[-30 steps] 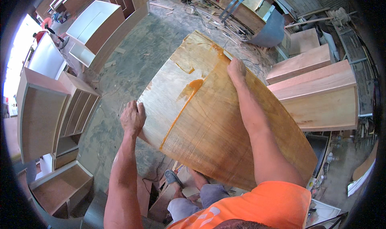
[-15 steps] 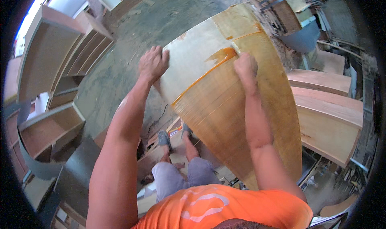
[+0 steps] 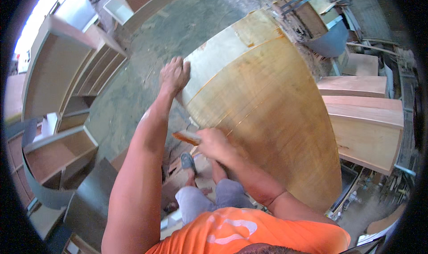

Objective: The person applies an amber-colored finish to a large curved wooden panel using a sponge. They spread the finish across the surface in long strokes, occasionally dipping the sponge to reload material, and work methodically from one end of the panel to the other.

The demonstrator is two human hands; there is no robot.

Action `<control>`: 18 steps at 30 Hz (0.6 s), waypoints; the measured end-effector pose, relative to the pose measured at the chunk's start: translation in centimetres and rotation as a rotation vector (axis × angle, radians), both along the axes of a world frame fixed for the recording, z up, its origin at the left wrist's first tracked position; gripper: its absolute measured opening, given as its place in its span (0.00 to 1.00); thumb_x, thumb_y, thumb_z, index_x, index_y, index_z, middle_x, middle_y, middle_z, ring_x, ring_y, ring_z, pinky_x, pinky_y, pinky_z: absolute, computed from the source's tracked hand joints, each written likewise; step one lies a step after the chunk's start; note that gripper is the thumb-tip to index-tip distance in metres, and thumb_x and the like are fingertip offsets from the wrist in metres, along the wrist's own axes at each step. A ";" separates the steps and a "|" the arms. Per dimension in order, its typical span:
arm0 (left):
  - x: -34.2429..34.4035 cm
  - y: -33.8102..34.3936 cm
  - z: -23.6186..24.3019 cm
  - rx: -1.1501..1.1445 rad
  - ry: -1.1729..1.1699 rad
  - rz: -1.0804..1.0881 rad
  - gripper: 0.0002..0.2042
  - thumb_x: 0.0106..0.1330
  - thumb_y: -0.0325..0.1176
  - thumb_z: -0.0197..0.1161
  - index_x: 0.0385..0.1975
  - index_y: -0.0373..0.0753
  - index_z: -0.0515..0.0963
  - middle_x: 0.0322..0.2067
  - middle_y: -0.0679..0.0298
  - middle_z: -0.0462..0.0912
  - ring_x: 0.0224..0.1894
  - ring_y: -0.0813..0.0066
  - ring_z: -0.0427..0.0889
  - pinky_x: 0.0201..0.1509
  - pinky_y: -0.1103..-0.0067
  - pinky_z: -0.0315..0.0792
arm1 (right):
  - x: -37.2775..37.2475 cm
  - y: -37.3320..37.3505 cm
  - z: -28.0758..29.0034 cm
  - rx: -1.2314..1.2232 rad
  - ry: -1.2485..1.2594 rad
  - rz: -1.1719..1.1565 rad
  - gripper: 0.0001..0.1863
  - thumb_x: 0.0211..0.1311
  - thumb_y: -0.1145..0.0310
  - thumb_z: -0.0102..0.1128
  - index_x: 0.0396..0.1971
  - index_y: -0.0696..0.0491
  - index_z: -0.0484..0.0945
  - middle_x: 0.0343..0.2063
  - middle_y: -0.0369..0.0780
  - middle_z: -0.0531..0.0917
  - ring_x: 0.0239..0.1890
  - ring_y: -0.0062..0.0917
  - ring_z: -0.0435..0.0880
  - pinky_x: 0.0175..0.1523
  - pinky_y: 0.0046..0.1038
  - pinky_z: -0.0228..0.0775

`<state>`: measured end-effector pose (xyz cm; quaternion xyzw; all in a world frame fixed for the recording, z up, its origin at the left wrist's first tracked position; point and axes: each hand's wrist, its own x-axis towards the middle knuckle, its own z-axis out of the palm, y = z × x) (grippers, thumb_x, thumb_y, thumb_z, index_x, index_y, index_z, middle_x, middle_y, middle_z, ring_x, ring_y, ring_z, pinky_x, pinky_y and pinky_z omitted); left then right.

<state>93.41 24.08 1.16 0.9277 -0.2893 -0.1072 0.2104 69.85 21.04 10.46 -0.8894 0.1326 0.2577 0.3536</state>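
A large wooden panel [image 3: 281,115] with a curved outline slants across the middle, mostly coated in an amber, glue-like film. Along its upper left side a strip stays pale [image 3: 209,62], and thin amber lines cross the coated part. At the panel's left edge, my left hand [image 3: 174,75] is closed on the rim with its fingers bent. My right hand [image 3: 216,144] is just past the panel's lower left edge, wrapped round a flat spreader [image 3: 186,138]. Amber glue smears the spreader's blade, which points left, off the panel.
Wooden cabinets with shelves [image 3: 96,60] stand at the left, beside a curved dark sheet [image 3: 91,200]. Pale wooden boxes [image 3: 363,133] are stacked right of the panel. Below, my feet [image 3: 187,161] stand near a cable and scraps. A bent grey sheet [image 3: 330,40] lies upper right.
My right hand has swept the spreader from the panel's upper middle down and left past its edge. The thick amber bead is spread into a thin film. My left hand stays on the rim.
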 end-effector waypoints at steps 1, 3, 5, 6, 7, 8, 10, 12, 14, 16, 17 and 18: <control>0.0 0.3 0.2 0.005 -0.007 0.009 0.19 0.70 0.48 0.45 0.39 0.36 0.75 0.40 0.50 0.79 0.44 0.49 0.79 0.50 0.61 0.71 | 0.1 -2.7 0.7 0.150 -0.015 -0.264 0.09 0.50 0.72 0.60 0.32 0.54 0.83 0.26 0.49 0.84 0.32 0.42 0.85 0.38 0.40 0.75; 0.0 0.7 0.3 0.005 -0.023 0.011 0.19 0.70 0.47 0.45 0.38 0.36 0.74 0.40 0.49 0.79 0.44 0.48 0.79 0.49 0.60 0.71 | 1.7 -9.5 1.7 0.105 -0.012 -0.524 0.08 0.54 0.69 0.61 0.32 0.55 0.82 0.24 0.49 0.84 0.30 0.39 0.85 0.36 0.39 0.73; 0.0 0.5 0.0 -0.008 -0.043 0.007 0.19 0.70 0.47 0.45 0.38 0.36 0.74 0.40 0.49 0.79 0.43 0.48 0.79 0.49 0.60 0.71 | 3.8 -17.4 1.2 -0.187 -0.156 -0.612 0.11 0.55 0.66 0.62 0.32 0.58 0.81 0.25 0.50 0.84 0.30 0.39 0.84 0.35 0.39 0.72; 0.0 0.3 0.3 -0.009 -0.043 0.008 0.19 0.70 0.47 0.45 0.38 0.36 0.74 0.40 0.48 0.79 0.43 0.47 0.79 0.49 0.60 0.71 | 5.3 -21.0 1.6 -0.350 -0.195 -0.639 0.12 0.56 0.65 0.61 0.33 0.58 0.81 0.27 0.52 0.83 0.33 0.45 0.84 0.38 0.42 0.73; -0.2 -0.1 0.5 -0.012 -0.041 0.001 0.19 0.70 0.47 0.45 0.38 0.36 0.74 0.40 0.48 0.79 0.43 0.47 0.79 0.49 0.60 0.71 | 6.2 -25.2 0.9 -0.490 -0.232 -0.646 0.12 0.56 0.65 0.59 0.34 0.57 0.82 0.29 0.53 0.83 0.34 0.46 0.84 0.39 0.43 0.74; -0.3 -0.4 0.9 -0.010 -0.042 -0.002 0.19 0.70 0.47 0.45 0.38 0.36 0.74 0.40 0.48 0.79 0.43 0.47 0.78 0.49 0.60 0.71 | 7.0 -28.8 -0.5 -0.627 -0.269 -0.650 0.12 0.57 0.65 0.57 0.35 0.56 0.82 0.30 0.53 0.83 0.36 0.47 0.84 0.41 0.44 0.74; -0.4 -1.2 1.3 0.002 -0.037 -0.010 0.19 0.70 0.47 0.45 0.38 0.36 0.74 0.40 0.48 0.79 0.44 0.47 0.78 0.49 0.60 0.71 | 8.4 -34.5 -2.2 -0.732 -0.358 -0.660 0.12 0.58 0.67 0.54 0.35 0.56 0.83 0.30 0.54 0.83 0.37 0.47 0.84 0.43 0.44 0.75; -0.5 -1.6 1.3 0.004 -0.037 -0.013 0.19 0.70 0.47 0.45 0.38 0.36 0.74 0.40 0.49 0.79 0.44 0.47 0.78 0.48 0.60 0.71 | 8.6 -37.0 -5.2 -0.860 -0.362 -0.617 0.12 0.58 0.68 0.52 0.35 0.57 0.83 0.31 0.54 0.83 0.39 0.46 0.84 0.44 0.44 0.75; -0.3 -1.8 0.9 -0.011 -0.043 -0.016 0.19 0.70 0.47 0.45 0.38 0.36 0.74 0.40 0.49 0.79 0.44 0.48 0.78 0.48 0.60 0.71 | 9.0 -37.5 -8.2 -1.010 -0.281 -0.522 0.13 0.58 0.69 0.52 0.35 0.59 0.83 0.32 0.55 0.84 0.40 0.47 0.84 0.44 0.43 0.76; -0.2 -0.2 0.8 0.003 -0.015 0.026 0.18 0.70 0.46 0.46 0.39 0.36 0.75 0.39 0.50 0.79 0.44 0.48 0.78 0.48 0.60 0.70 | 10.4 -34.1 -3.1 -0.759 -0.144 -0.556 0.14 0.57 0.68 0.53 0.35 0.61 0.82 0.36 0.55 0.84 0.42 0.48 0.84 0.47 0.43 0.77; 0.0 0.4 0.5 0.010 -0.024 0.033 0.18 0.70 0.46 0.47 0.39 0.36 0.75 0.39 0.50 0.79 0.43 0.49 0.78 0.48 0.61 0.70 | 10.0 -33.5 -0.1 -0.690 -0.143 -0.643 0.14 0.57 0.68 0.53 0.35 0.61 0.82 0.37 0.55 0.84 0.42 0.48 0.84 0.47 0.43 0.77; 0.1 0.3 0.4 0.009 -0.033 0.027 0.18 0.70 0.46 0.47 0.39 0.36 0.75 0.39 0.51 0.79 0.43 0.49 0.78 0.48 0.61 0.70 | 9.2 -34.1 1.6 -0.629 -0.141 -0.741 0.14 0.57 0.68 0.53 0.36 0.61 0.83 0.38 0.55 0.84 0.43 0.48 0.84 0.48 0.43 0.77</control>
